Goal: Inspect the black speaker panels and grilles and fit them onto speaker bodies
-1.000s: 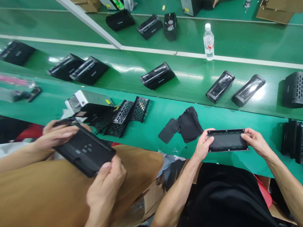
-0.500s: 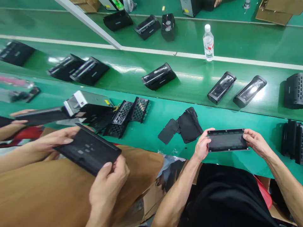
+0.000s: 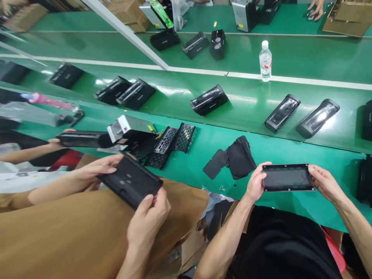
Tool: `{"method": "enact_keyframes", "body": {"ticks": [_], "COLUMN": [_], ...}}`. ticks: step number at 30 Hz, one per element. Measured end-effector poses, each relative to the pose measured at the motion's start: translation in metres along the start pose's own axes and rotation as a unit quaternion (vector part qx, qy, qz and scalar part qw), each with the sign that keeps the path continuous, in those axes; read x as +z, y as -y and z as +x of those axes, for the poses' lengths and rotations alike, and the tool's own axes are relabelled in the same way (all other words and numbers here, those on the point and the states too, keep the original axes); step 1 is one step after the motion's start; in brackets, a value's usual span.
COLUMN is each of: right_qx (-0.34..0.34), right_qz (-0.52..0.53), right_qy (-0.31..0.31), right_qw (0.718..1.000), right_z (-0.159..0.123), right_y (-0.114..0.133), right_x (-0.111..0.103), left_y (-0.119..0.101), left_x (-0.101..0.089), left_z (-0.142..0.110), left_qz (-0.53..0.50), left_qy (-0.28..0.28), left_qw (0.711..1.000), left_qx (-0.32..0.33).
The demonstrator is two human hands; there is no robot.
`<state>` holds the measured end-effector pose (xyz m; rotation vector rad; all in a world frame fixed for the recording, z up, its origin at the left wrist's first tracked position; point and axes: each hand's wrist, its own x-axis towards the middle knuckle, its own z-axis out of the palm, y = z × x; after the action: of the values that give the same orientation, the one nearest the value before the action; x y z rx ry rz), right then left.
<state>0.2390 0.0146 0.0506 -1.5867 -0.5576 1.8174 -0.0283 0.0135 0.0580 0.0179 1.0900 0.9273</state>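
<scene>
A black panel (image 3: 287, 179), long and narrow like a shallow open tray, is held by both ends, with the left grip (image 3: 256, 183) at its left end and the right grip (image 3: 324, 181) at its right. Its hollow side is turned up towards the viewer. The long sides run from left to right, nearly level, and the short ends are partly covered by thumbs and fingers. A thin raised rim frames a flat, dark grey inner face; small pale spots sit along the far and near rims. Faint darker shapes line the far edge inside. The panel is at the right of the scene, over the near part of the green worktop (image 3: 290, 153). Its underside is hidden.
</scene>
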Motion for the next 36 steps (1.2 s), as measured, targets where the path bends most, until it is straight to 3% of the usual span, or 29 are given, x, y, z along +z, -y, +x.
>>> {"method": "enact_keyframes", "body": {"ticks": [3, 7, 12, 15, 17, 19, 24, 27, 31, 34, 36], "right_qx": [-0.002, -0.006, -0.011, -0.032, -0.076, -0.119, -0.144, -0.152, -0.180, -0.223, -0.271], "right_qz": [0.015, -0.007, -0.070, -0.079, -0.056, -0.035, -0.006, 0.019, 0.049, 0.057, 0.066], "right_qy": [-0.015, 0.005, 0.088, 0.041, -0.054, -0.131, -0.183, -0.184, -0.177, -0.179, -0.163], "right_qw": [1.000, 1.000, 0.994, 0.996, 0.994, 0.984, 0.973, 0.971, 0.966, 0.956, 0.946], "right_z": [0.004, 0.006, 0.016, 0.042, 0.069, 0.102, 0.175, 0.189, 0.156, 0.093, 0.047], "right_y": [0.002, 0.015, 0.026, 0.038, 0.056, 0.077, 0.112, 0.117, 0.130, 0.142, 0.142], "right_x": [0.000, 0.005, 0.020, 0.012, -0.002, -0.017, -0.021, -0.015, -0.037, -0.066, -0.074], "left_y": [-0.002, -0.007, -0.006, -0.004, -0.005, -0.008, -0.021, -0.027, -0.029, -0.027, -0.026], "left_x": [-0.003, -0.007, 0.007, 0.014, 0.014, 0.012, 0.008, 0.010, 0.016, 0.024, 0.032], "left_z": [0.002, 0.015, 0.038, 0.043, 0.043, 0.042, 0.036, 0.034, 0.034, 0.034, 0.033], "left_qz": [0.005, -0.002, 0.053, 0.098, 0.106, 0.098, 0.019, -0.045, -0.093, -0.132, -0.158], "left_qy": [0.064, 0.168, 0.339, 0.424, 0.432, 0.405, 0.315, 0.288, 0.290, 0.303, 0.322], "left_qw": [0.998, 0.981, 0.921, 0.877, 0.874, 0.892, 0.937, 0.946, 0.945, 0.940, 0.930], "left_qx": [0.013, -0.098, -0.187, -0.204, -0.197, -0.177, -0.152, -0.139, -0.116, -0.090, -0.080]}}
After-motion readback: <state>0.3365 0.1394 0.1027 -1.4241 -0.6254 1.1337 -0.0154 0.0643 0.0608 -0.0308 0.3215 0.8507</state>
